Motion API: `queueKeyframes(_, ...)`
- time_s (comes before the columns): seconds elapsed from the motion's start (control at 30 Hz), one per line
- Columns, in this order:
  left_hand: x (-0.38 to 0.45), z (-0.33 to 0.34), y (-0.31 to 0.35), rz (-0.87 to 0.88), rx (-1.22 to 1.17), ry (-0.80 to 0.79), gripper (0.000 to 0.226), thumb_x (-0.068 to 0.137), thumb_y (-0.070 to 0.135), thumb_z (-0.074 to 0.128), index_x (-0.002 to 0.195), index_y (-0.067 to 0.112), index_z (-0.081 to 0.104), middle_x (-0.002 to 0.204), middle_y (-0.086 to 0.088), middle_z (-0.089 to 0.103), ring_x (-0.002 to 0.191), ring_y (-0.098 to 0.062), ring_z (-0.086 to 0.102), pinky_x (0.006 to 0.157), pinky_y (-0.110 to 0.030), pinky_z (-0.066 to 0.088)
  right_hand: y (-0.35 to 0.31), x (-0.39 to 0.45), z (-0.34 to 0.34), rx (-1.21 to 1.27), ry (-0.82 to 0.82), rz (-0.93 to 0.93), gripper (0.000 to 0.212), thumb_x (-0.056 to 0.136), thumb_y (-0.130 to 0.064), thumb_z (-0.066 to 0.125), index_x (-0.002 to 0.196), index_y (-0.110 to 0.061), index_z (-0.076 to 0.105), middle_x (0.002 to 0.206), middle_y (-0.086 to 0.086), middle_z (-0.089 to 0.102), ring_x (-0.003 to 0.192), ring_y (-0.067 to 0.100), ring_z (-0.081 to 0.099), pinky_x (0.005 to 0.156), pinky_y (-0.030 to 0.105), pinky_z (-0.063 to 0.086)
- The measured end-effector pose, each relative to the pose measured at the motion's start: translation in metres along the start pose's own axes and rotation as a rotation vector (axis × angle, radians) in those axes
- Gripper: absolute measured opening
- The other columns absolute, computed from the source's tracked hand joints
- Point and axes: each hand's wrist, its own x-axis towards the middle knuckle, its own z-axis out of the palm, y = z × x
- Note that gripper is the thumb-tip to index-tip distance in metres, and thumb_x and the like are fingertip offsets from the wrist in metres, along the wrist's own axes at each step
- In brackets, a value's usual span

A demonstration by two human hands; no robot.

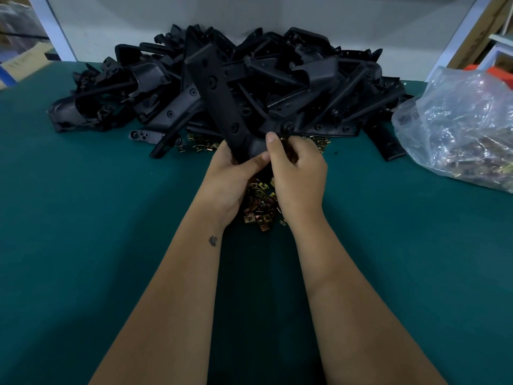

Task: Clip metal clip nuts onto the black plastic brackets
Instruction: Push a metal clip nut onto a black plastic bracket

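Both hands, left (226,176) and right (298,173), grip one bracket (219,104) above the nuts (261,204), fingers curled round it.

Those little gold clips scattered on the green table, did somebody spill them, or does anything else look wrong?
Nothing looks broken. The clip nuts lie loose in a heap under the hands and along the front of the bracket pile, which is jumbled, not stacked. Both hands hold one bracket.
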Motion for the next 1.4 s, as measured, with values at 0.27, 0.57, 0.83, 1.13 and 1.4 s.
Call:
queueKeyframes(0.27, 0.015, -0.011, 0.000, -0.024, -0.421, 0.185, 0.028, 0.094, -0.002, 0.059, 0.119, 0.011, 0.060, 0.115, -0.004, 0.073, 0.111, -0.018, 0.068, 0.100, -0.034, 0.052, 0.034, 0.041, -0.030, -0.392, -0.019, 0.133, 0.038, 0.097, -0.026, 0.051, 0.134, -0.019, 0.057, 0.132, 0.002, 0.052, 0.126, 0.022, 0.041, 0.107, 0.037, 0.034)
queueKeyframes(0.57, 0.019, -0.016, 0.001, -0.039, -0.725, 0.234, 0.022, 0.096, 0.004, 0.057, 0.118, 0.006, 0.060, 0.100, -0.005, 0.076, 0.091, -0.013, 0.073, 0.076, -0.024, 0.057, 0.054, 0.078, -0.017, -0.913, -0.428, 0.206, 0.072, 0.099, -0.059, 0.025, 0.158, -0.021, 0.009, 0.164, 0.017, 0.000, 0.152, 0.031, 0.002, 0.123, 0.043, 0.003)
queueKeyframes(0.83, 0.018, -0.014, 0.001, -0.054, -0.763, 0.230, 0.008, 0.097, 0.005, 0.057, 0.101, 0.004, 0.065, 0.090, -0.006, 0.075, 0.082, -0.013, 0.072, 0.074, -0.022, 0.055, 0.057, 0.063, -0.019, -0.924, -0.612, -0.025, 0.068, 0.101, -0.058, 0.024, 0.158, -0.023, 0.009, 0.166, 0.000, -0.002, 0.152, 0.018, -0.004, 0.122, 0.036, -0.001)
queueKeyframes(1.13, 0.013, -0.013, 0.000, -0.060, -0.724, 0.234, 0.010, 0.098, 0.006, 0.057, 0.100, 0.003, 0.067, 0.092, -0.007, 0.076, 0.083, -0.014, 0.073, 0.073, -0.023, 0.057, 0.039, 0.023, -0.017, -0.582, -0.533, -0.092, 0.047, 0.096, -0.036, 0.048, 0.143, -0.028, 0.050, 0.155, -0.010, 0.038, 0.143, 0.013, 0.029, 0.116, 0.032, 0.021)
queueKeyframes(1.4, 0.003, -0.014, -0.002, -0.094, -0.646, 0.270, 0.028, 0.097, 0.006, 0.058, 0.125, 0.004, 0.059, 0.097, -0.005, 0.074, 0.088, -0.013, 0.071, 0.071, -0.023, 0.058, 0.034, 0.019, -0.023, -0.445, -0.370, -0.101, 0.008, 0.089, -0.019, 0.066, 0.088, -0.024, 0.072, 0.095, -0.013, 0.062, 0.100, 0.011, 0.056, 0.082, 0.027, 0.043)
